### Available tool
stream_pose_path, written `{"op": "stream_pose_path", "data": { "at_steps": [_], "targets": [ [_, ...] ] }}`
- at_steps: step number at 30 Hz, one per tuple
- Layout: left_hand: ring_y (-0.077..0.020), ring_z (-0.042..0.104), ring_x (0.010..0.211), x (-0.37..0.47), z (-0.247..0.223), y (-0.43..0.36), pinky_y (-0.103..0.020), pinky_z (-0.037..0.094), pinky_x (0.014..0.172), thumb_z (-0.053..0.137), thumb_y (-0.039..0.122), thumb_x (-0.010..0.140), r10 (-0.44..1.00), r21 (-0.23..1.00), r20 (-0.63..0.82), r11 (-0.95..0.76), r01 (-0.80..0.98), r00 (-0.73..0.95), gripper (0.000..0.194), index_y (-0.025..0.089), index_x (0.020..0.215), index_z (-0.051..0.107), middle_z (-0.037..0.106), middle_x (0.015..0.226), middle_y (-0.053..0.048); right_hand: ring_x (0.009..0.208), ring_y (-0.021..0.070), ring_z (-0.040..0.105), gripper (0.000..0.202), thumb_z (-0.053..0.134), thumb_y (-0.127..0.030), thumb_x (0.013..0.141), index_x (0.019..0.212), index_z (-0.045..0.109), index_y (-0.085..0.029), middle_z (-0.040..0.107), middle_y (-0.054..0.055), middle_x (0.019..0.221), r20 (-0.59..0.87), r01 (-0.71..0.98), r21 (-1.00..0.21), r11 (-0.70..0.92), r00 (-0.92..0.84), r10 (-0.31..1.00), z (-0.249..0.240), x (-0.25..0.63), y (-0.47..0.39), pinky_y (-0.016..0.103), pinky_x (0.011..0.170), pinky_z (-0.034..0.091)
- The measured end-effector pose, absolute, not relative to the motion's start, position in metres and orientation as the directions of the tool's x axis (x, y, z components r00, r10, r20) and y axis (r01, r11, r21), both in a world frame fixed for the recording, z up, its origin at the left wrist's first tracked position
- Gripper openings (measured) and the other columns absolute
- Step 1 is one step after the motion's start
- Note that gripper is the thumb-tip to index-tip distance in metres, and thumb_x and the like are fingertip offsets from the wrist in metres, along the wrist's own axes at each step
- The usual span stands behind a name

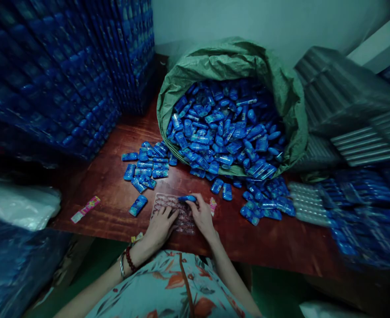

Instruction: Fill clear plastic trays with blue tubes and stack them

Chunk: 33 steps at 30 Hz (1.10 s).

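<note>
A clear plastic tray (pixel 185 224) with rows of small moulded hollows lies on the table in front of me. Over its left part rests my left hand (pixel 162 223), fingers apart and stretched across the surface. At the tray's far right corner, my right hand (pixel 201 215) pinches a small blue wrapped packet (pixel 186 198) between thumb and fingers. A single blue packet (pixel 138 205) lies left of the tray. Beyond it is a loose group of similar packets (pixel 145 165).
A green woven sack (pixel 171 84) full of blue packets lies open at the back, with packets (pixel 268 203) spilling to its right. Filled blue trays (pixel 92 88) stand stacked at left. Empty trays (pixel 309 203) and dark blocks line the right. A pink strip (pixel 85 209) lies left.
</note>
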<state>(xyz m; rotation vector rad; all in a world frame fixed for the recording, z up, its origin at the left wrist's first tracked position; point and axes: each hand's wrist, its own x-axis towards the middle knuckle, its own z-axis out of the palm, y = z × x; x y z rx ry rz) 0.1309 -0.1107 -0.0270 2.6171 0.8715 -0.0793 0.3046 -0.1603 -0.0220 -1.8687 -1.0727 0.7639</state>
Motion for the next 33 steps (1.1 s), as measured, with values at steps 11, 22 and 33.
{"op": "stream_pose_path", "data": {
  "at_steps": [11,22,33],
  "targets": [
    [-0.0302,0.049,0.111,0.139,-0.02,-0.116,-0.046,0.044,0.091,0.06,0.028,0.083,0.549,0.409,-0.24,-0.691,0.596,0.8,0.045,0.019,0.127,0.051,0.051,0.12,-0.015,0.077,0.0215,0.065,0.023,0.035,-0.028,0.097,0.11,0.053,-0.021,0.068,0.01,0.082,-0.245,0.966,-0.074,-0.25,0.225,0.943,0.012,0.292,-0.148,0.025,0.056,0.034],
    [-0.0333,0.047,0.109,0.14,-0.009,0.023,-0.047,0.042,0.086,0.052,0.022,0.085,0.742,0.188,0.064,-0.666,0.722,0.667,0.032,0.015,0.116,0.056,0.051,0.124,-0.017,0.077,0.0181,0.066,0.018,0.04,-0.032,0.096,0.106,0.053,-0.023,0.068,0.007,0.084,-0.139,0.945,-0.153,-0.29,0.27,0.953,0.001,0.288,-0.149,0.024,0.053,0.031],
    [-0.0202,0.059,0.098,0.128,0.003,0.005,-0.034,0.047,0.085,0.037,0.015,0.093,0.581,0.491,0.066,-0.727,0.481,0.811,0.028,0.015,0.119,0.047,0.059,0.112,-0.011,0.093,0.017,0.063,0.021,0.044,-0.029,0.095,0.113,0.052,-0.024,0.067,0.005,0.102,-0.083,0.897,-0.356,-0.262,0.249,0.965,-0.007,0.296,-0.154,0.023,0.068,0.041]
  ]
}}
